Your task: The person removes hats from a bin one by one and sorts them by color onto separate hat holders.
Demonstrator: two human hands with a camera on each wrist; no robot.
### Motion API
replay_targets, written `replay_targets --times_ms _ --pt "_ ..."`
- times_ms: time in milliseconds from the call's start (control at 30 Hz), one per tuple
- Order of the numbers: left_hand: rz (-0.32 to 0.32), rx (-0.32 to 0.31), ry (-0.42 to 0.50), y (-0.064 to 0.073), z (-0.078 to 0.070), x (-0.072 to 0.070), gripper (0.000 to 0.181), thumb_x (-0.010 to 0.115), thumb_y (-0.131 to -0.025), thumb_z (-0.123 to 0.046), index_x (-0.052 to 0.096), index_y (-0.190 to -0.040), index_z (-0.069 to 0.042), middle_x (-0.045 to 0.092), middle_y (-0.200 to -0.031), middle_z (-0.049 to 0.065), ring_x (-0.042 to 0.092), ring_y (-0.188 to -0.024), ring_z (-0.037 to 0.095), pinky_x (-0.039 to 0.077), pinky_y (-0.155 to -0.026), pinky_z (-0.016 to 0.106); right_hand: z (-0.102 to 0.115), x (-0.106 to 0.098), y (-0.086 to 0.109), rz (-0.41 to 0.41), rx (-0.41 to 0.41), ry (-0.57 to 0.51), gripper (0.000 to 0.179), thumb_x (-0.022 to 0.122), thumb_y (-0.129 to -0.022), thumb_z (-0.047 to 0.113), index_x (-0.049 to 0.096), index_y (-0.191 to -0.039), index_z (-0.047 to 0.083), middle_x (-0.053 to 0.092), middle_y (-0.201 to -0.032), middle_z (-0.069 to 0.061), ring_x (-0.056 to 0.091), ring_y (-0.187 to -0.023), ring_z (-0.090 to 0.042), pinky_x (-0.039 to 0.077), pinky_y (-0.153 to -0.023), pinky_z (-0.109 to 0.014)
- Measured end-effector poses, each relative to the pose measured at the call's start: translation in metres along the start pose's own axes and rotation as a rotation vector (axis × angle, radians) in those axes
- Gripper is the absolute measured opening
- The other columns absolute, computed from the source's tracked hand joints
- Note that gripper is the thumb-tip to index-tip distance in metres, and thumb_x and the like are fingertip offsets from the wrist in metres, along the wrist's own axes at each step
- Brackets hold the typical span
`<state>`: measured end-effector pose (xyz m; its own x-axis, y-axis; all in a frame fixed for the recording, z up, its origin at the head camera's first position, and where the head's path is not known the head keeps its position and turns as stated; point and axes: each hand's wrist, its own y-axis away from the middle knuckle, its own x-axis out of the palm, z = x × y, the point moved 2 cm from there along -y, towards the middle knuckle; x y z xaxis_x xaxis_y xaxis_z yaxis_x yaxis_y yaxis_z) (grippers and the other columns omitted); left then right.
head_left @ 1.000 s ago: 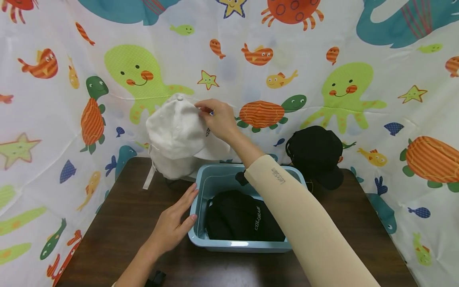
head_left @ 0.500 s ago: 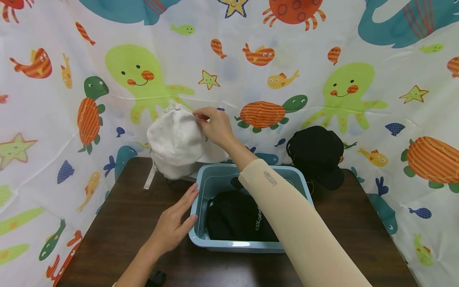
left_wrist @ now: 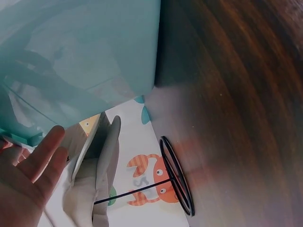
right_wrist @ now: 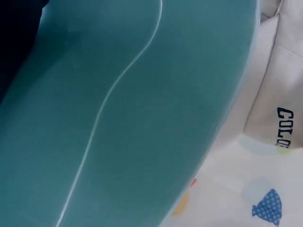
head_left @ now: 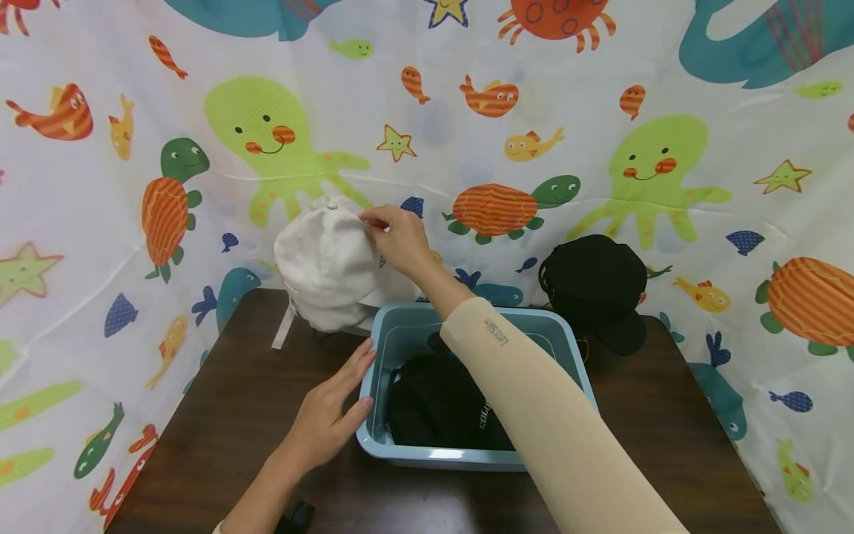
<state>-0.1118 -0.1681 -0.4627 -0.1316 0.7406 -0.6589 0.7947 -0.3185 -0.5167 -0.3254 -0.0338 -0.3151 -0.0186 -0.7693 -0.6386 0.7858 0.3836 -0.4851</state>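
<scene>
At the back left, a white baseball cap sits at the top of a stand, with a pale strap hanging below it. My right hand pinches its crown near the front, between thumb and fingers. The left wrist view shows two pale brims stacked one above the other on a black wire stand. Dark lettering shows on the white cap in the right wrist view. My left hand lies with extended fingers against the left rim of a blue plastic bin. Inside it lies a black cap with white lettering, partly covered by my right sleeve.
Another black cap hangs on a stand at the back right, behind the bin. Under everything is a dark wooden table. A white curtain printed with sea animals hangs close behind it.
My right hand has come down a little, and the white cap has lowered with it onto the stand. My left hand stays at the bin's rim. The head view has shifted slightly.
</scene>
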Motion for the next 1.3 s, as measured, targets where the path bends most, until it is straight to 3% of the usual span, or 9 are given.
replay_targets --times_ms 567,1000,1300 --pt "-0.033 0.025 0.009 -0.001 -0.001 -0.002 0.065 0.061 -0.098 -0.014 0.044 -0.16 -0.011 0.038 -0.167 0.006 0.046 -0.147 0.022 0.026 -0.116 0.014 -0.006 0.009 0.009 0.094 0.015 -0.006 0.023 0.067 -0.102 0.007 0.078 -0.122 0.008 0.077 -0.12 -0.007 0.071 -0.109 -0.019 0.055 -0.089 -0.024" --pt "-0.025 0.011 0.006 -0.003 -0.001 -0.004 0.062 0.06 -0.099 -0.014 0.045 -0.159 -0.007 0.037 -0.168 0.005 0.047 -0.147 0.022 0.026 -0.115 0.015 -0.004 0.012 0.017 0.137 -0.012 0.106 0.023 0.066 -0.104 0.013 0.078 -0.124 0.01 0.076 -0.122 -0.006 0.072 -0.11 -0.019 0.055 -0.092 -0.029" --pt "-0.033 0.032 0.016 -0.004 -0.001 -0.004 0.064 0.06 -0.098 -0.013 0.044 -0.16 -0.009 0.038 -0.167 0.007 0.047 -0.147 0.021 0.026 -0.116 0.013 -0.007 0.011 0.018 0.158 0.045 0.175 0.025 0.066 -0.104 0.016 0.078 -0.126 0.012 0.076 -0.124 -0.005 0.071 -0.112 -0.02 0.056 -0.095 -0.032"
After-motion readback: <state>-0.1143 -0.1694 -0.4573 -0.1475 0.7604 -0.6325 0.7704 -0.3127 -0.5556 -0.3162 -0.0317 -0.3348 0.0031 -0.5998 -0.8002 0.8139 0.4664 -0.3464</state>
